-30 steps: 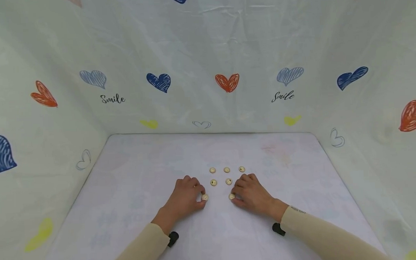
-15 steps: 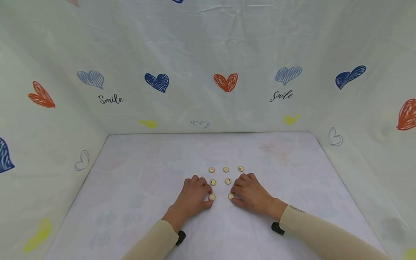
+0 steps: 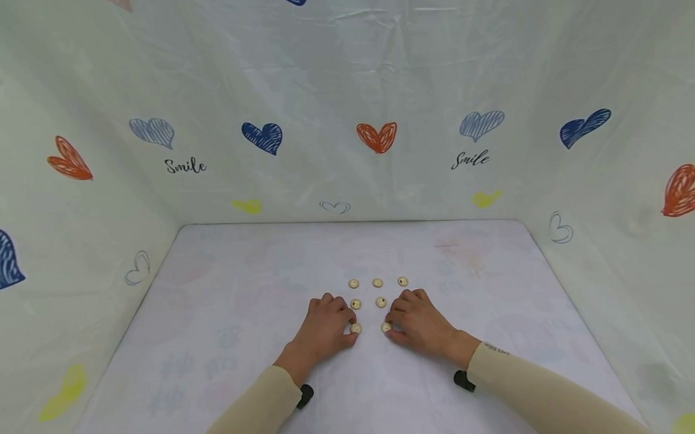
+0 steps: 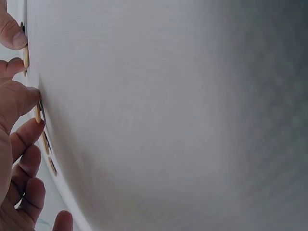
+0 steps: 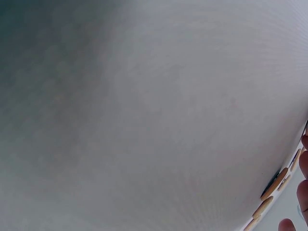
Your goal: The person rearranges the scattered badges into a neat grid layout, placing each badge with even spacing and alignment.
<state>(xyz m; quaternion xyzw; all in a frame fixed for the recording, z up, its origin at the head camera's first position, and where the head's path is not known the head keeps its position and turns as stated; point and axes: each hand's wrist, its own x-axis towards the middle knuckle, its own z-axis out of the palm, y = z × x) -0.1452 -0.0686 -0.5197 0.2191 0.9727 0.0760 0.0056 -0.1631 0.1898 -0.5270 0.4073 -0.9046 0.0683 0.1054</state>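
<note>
Between thumb and forefinger, my left hand point(image 3: 324, 329) pinches a small round wooden disc point(image 3: 356, 329) by its left edge, flat on the white table. In the left wrist view that disc point(image 4: 38, 114) appears edge-on between thumb and fingertip. My right hand point(image 3: 419, 323) grips a second wooden disc point(image 3: 386, 328) from its right side, a short gap away. Just beyond the hands lie two more discs, a left one point(image 3: 355, 304) and a right one point(image 3: 381, 302), with dark marks on top. The right wrist view catches only fingertips point(image 5: 303, 192) at its edge.
A farther row holds a left disc point(image 3: 353, 284), a middle disc point(image 3: 377, 283) and a right disc point(image 3: 403, 281). The white tabletop point(image 3: 240, 265) meets a pale curtain point(image 3: 320, 84) printed with hearts at the back and sides.
My left hand has slid right with its disc, closer to the disc in the right hand, slowing almost to a stop. The right hand keeps its place and grip.
</note>
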